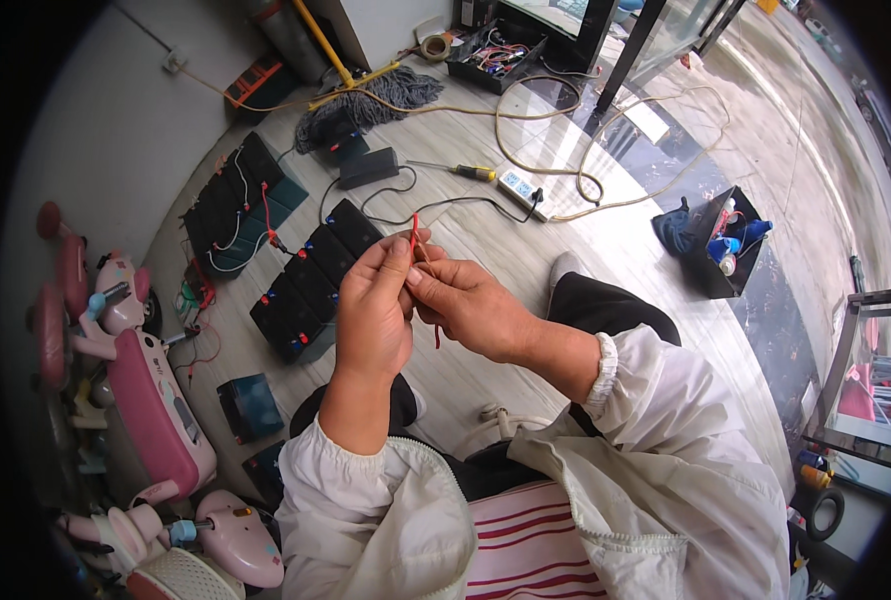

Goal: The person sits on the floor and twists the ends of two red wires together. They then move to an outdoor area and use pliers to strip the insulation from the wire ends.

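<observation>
Both hands meet in the middle of the view, above the floor. My left hand (377, 305) pinches a thin red wire (414, 228) between thumb and fingers, its end pointing up. Close against it, my right hand (472, 308) is closed on the same wire, and a red length hangs below its fingers. Whether this is one wire or two pieces, I cannot tell. Just beyond and left of my hands stands a block of black batteries (315, 268) with red and blue terminals. Another battery group (240, 205), joined by white and red leads, sits farther left.
A black power adapter (368, 168), a yellow-handled screwdriver (477, 173) and a white power strip (521, 190) lie ahead. Behind them are a grey mop (365, 105) and a bin of wires (495, 55). Pink ride-on parts (160, 410) crowd the left; a black box of bottles (730, 250) stands right.
</observation>
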`<act>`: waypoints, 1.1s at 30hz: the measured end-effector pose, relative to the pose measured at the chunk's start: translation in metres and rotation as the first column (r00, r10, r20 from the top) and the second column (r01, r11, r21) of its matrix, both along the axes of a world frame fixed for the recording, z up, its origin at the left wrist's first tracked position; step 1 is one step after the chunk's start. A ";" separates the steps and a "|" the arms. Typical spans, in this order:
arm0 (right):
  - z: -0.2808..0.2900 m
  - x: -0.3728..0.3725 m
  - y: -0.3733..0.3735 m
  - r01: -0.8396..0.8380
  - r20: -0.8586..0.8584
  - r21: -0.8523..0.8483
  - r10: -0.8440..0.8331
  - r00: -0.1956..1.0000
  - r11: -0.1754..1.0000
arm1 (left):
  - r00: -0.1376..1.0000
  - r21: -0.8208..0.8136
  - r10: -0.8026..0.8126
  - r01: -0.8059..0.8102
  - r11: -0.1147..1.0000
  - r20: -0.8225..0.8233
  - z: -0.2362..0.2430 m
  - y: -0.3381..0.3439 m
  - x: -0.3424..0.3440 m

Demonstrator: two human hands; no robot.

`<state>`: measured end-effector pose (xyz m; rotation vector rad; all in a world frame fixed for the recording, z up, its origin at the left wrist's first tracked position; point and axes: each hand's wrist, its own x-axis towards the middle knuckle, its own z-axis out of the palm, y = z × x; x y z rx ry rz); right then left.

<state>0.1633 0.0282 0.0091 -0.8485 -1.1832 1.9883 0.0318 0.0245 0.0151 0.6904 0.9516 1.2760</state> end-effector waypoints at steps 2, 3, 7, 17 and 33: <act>-0.003 0.000 -0.001 -0.027 0.008 0.028 0.027 1.000 0.999 | 0.999 -0.008 -0.027 0.027 1.000 0.030 0.000 -0.001 -0.005; -0.003 0.001 -0.001 -0.041 0.013 0.041 0.040 0.999 0.998 | 0.998 -0.011 -0.040 0.041 0.999 0.045 0.000 -0.001 -0.006; 0.003 -0.002 -0.004 -0.005 0.030 0.064 0.003 1.000 0.998 | 0.998 0.075 0.051 -0.054 0.996 0.043 0.005 -0.004 0.000; -0.002 -0.009 -0.007 0.015 0.079 0.279 -0.039 0.996 0.960 | 0.998 0.115 0.037 -0.042 0.992 0.041 0.003 -0.001 -0.006; -0.001 -0.007 0.001 -0.153 0.086 0.341 0.131 0.988 0.928 | 0.999 0.096 0.017 -0.020 0.995 0.026 0.009 -0.007 -0.022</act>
